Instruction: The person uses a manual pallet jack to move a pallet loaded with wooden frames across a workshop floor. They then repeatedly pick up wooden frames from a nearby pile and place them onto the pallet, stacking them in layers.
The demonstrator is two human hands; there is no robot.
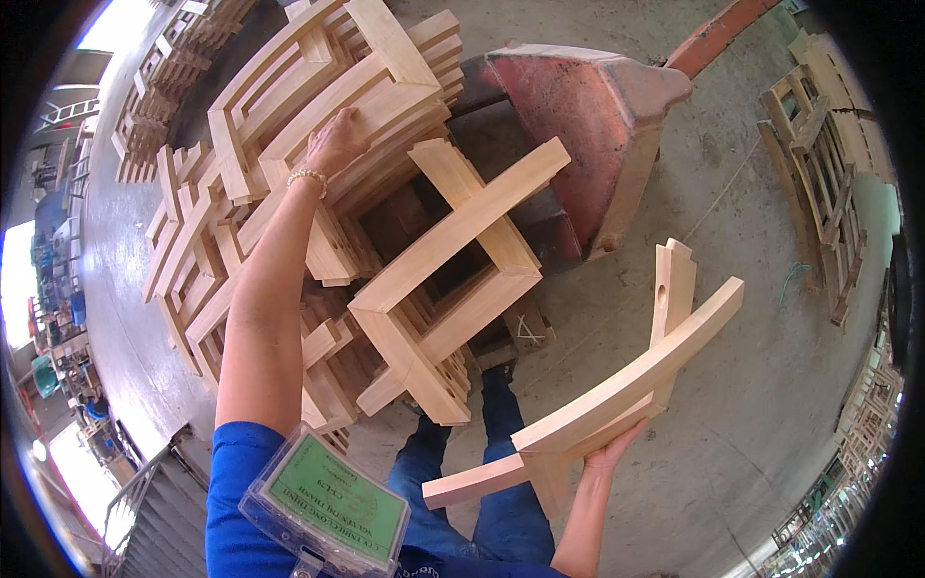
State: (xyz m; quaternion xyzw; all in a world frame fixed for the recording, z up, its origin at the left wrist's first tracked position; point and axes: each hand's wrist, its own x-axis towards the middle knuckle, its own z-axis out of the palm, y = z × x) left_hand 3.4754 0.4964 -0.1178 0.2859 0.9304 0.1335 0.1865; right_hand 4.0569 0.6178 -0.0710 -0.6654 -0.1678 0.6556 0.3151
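Observation:
My right hand point(617, 449) is wrapped round the lower rail of a pale wooden frame point(626, 380) with a curved rail and crossing legs, held off the floor at the right. My left hand point(337, 144), with a beaded bracelet at the wrist, rests on a stack of similar wooden frames point(405, 106), its fingers bent round a rail of a top frame. Between the hands, another wooden frame point(462, 223) lies on top of the nearer pile. Part of the right hand's grip is hidden behind the wood.
A worn red pallet jack point(568, 106) stands beyond the stack, its handle slanting to the upper right. Wooden pallets point(819, 183) lean at the far right. More frame stacks point(173, 77) stand at the upper left. A green badge point(328, 501) hangs before my chest.

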